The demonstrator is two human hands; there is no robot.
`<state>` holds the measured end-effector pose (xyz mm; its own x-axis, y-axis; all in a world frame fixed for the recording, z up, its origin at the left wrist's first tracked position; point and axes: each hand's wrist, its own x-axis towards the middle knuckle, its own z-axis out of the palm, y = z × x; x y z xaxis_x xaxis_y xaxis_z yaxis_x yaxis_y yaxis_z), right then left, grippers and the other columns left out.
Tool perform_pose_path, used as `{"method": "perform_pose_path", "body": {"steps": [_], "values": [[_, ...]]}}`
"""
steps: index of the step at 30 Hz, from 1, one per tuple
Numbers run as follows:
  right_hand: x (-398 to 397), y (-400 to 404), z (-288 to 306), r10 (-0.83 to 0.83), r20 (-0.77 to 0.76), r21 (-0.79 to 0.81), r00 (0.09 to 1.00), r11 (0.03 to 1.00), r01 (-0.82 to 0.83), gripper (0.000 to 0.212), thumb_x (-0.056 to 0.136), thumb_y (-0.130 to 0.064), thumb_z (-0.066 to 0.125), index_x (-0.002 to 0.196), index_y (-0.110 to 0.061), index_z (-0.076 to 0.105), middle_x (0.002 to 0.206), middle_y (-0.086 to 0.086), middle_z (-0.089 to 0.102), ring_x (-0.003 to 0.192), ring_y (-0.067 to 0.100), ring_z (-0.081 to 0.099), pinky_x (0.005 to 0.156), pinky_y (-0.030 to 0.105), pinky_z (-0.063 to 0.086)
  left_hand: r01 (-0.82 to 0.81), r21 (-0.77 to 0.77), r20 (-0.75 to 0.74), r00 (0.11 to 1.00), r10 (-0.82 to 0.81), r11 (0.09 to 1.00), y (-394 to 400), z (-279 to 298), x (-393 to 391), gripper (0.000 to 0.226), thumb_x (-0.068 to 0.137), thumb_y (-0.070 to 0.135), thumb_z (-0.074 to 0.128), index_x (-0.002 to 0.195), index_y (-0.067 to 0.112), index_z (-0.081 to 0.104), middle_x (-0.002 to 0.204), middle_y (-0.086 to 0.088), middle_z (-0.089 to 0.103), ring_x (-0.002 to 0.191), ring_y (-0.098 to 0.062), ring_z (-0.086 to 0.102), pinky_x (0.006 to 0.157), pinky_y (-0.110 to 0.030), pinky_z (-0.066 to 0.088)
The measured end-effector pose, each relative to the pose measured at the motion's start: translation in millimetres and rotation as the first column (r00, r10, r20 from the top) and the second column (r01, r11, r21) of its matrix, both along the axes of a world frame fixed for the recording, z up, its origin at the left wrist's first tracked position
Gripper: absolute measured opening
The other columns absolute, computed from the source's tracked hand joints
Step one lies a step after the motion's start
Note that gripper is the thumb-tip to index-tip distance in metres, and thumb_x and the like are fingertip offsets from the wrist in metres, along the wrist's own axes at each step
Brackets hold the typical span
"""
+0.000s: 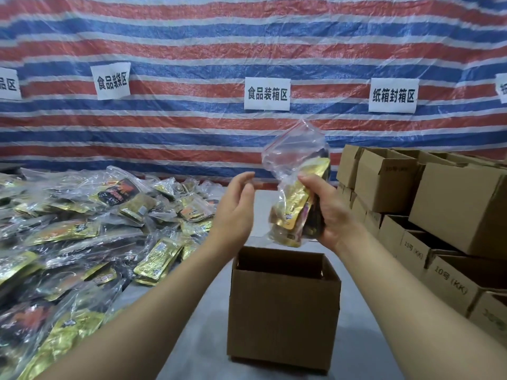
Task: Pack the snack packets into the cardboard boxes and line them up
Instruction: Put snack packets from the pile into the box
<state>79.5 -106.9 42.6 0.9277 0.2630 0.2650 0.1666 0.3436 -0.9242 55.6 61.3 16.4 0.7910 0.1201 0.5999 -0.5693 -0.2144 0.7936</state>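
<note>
My right hand grips a clear zip bag of gold and black snack packets, held upright above the open cardboard box in front of me. The bag's empty top part sticks up loosely. My left hand hovers just left of the bag, fingers relaxed and slightly curved, holding nothing. The box stands on the grey table with its flaps folded down; its inside is dark and I cannot tell what it holds.
A big heap of bagged snack packets covers the table's left side. Stacked cardboard boxes, some open, fill the right. A striped tarp with paper signs hangs behind. Grey table surface shows around the box.
</note>
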Motion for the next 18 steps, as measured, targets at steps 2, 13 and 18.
{"method": "perform_pose_path", "body": {"steps": [2, 13, 18], "values": [[2.3, -9.9, 0.2, -0.064, 0.087, -0.103, 0.994, 0.992, 0.073, 0.04, 0.093, -0.031, 0.066, 0.13, -0.018, 0.059, 0.101, 0.006, 0.071, 0.097, 0.027, 0.07, 0.083, 0.045, 0.058, -0.011, 0.191, -0.101, 0.994, 0.031, 0.982, 18.6, -12.2, 0.0, 0.018, 0.103, 0.023, 0.047, 0.106, 0.035, 0.06, 0.107, 0.022, 0.061, 0.102, 0.008, 0.055, 0.094, -0.021, 0.048], [9.2, -8.0, -20.7, 0.315, 0.167, -0.884, 0.934, 0.467, 0.001, 0.026, 0.08, -0.028, 0.076, 0.098, -0.041, 0.063, 0.093, -0.012, 0.066, 0.086, 0.004, 0.066, 0.075, 0.02, 0.05, 0.417, 0.189, -0.557, 0.791, -0.253, 0.889, 47.2, -56.5, -6.1, 0.02, 0.097, 0.013, 0.061, 0.114, 0.02, 0.068, 0.112, 0.003, 0.073, 0.107, -0.008, 0.067, 0.093, -0.025, 0.049], [8.5, -8.9, -22.6, 0.35, 0.053, -0.97, 0.935, 0.24, -0.035, 0.021, 0.078, -0.039, 0.075, 0.094, -0.029, 0.065, 0.091, -0.005, 0.068, 0.084, 0.011, 0.066, 0.08, 0.032, 0.054, 0.464, 0.218, -0.541, 0.79, -0.289, 0.859, 48.5, -54.7, -5.7, 0.015, 0.087, 0.035, 0.072, 0.102, 0.034, 0.075, 0.101, 0.017, 0.074, 0.096, 0.004, 0.066, 0.079, -0.008, 0.046]]}}
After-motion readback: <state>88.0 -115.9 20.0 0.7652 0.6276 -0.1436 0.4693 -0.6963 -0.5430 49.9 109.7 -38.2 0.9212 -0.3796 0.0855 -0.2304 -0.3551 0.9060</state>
